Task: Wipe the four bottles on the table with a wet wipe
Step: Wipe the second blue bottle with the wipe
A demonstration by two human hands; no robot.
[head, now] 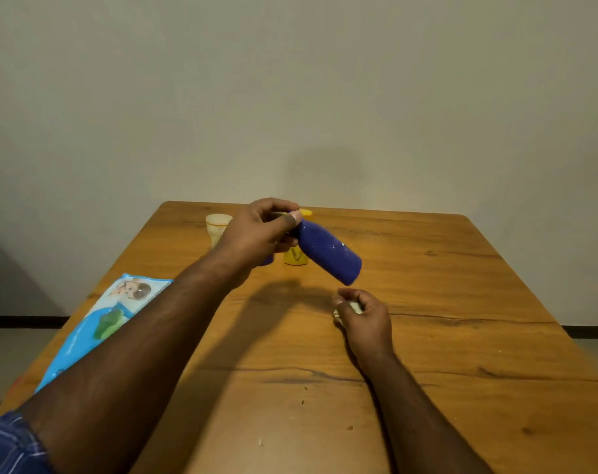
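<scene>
My left hand (260,234) grips a blue bottle (328,253) by its neck and holds it tilted above the wooden table (462,302), base pointing down to the right. Below that base, my right hand (364,318) is curled round a crumpled white wet wipe (354,307); the wipe does not touch the bottle. A yellow bottle (296,256) stands behind the blue one, mostly hidden. A pale translucent bottle (217,229) stands at the far left of the table. A bit of another purple bottle (267,260) shows under my left hand.
A blue wet-wipe pack (95,326) lies flat along the table's left edge, partly under my left forearm. A plain wall stands right behind the table's far edge.
</scene>
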